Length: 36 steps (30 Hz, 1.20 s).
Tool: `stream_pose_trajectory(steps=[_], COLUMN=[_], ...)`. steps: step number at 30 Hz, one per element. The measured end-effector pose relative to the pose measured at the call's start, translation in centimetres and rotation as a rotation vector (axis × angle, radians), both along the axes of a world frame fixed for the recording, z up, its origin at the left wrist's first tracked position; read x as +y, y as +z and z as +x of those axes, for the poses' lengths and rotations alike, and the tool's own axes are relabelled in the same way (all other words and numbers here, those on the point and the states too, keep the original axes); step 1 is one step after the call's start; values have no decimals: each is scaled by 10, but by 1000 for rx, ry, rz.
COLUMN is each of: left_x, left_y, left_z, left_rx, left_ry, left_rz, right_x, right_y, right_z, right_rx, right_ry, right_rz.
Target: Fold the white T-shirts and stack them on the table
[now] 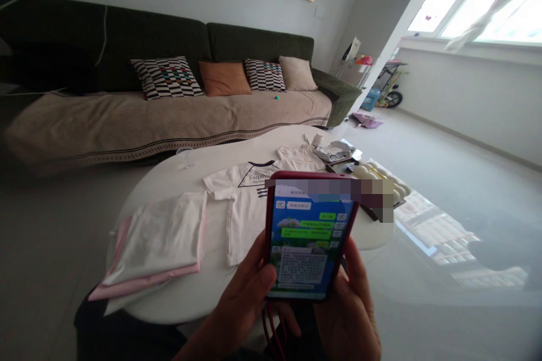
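Observation:
Both hands hold a phone in a dark red case, upright in front of me, its screen lit with a chat. My left hand wraps the phone's left edge, thumb resting on the lower screen. My right hand grips the right edge from below. A red cable hangs under the phone. Behind it, a white T-shirt with dark print lies spread flat on the white oval table.
A folded white and pink stack of clothes lies at the table's left front. Crumpled packaging and small items sit at its far right. A long sofa with patterned cushions stands behind. Bare floor stretches right toward the window.

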State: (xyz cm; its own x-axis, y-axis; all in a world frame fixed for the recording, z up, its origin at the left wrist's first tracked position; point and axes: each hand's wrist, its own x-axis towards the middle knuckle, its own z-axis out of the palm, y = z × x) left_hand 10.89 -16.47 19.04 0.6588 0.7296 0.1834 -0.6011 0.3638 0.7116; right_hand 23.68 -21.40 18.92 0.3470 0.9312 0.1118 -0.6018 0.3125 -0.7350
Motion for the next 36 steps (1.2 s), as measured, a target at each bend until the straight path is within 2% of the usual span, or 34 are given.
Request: stream_pose_trajectory(steps=[6, 10, 13, 18, 22, 29, 36], left_x=[1, 2, 1, 3, 3, 5, 4], left_y=[0, -1, -2, -5, -9, -6, -6], left_z=[-2, -3, -2, -1, 0, -4, -3], left_rx=[-45, -45, -92, -98, -146, -39, -75], left_ry=[-12, -34, -2, -65, -39, -90, -67], left_rz=[8, 2, -14, 40, 55, 61, 53], right_x=[-2, -1, 0, 1, 1, -1, 1], right_y=[7, 4, 3, 1, -1, -3, -2], right_z=[-4, -2, -1, 1, 2, 2, 2], right_rx=[51, 40, 58, 33, -5, -12, 29], right_ry=[0, 25, 20, 25, 9, -8, 26], right_rz=[-48, 16, 4, 23, 27, 18, 42])
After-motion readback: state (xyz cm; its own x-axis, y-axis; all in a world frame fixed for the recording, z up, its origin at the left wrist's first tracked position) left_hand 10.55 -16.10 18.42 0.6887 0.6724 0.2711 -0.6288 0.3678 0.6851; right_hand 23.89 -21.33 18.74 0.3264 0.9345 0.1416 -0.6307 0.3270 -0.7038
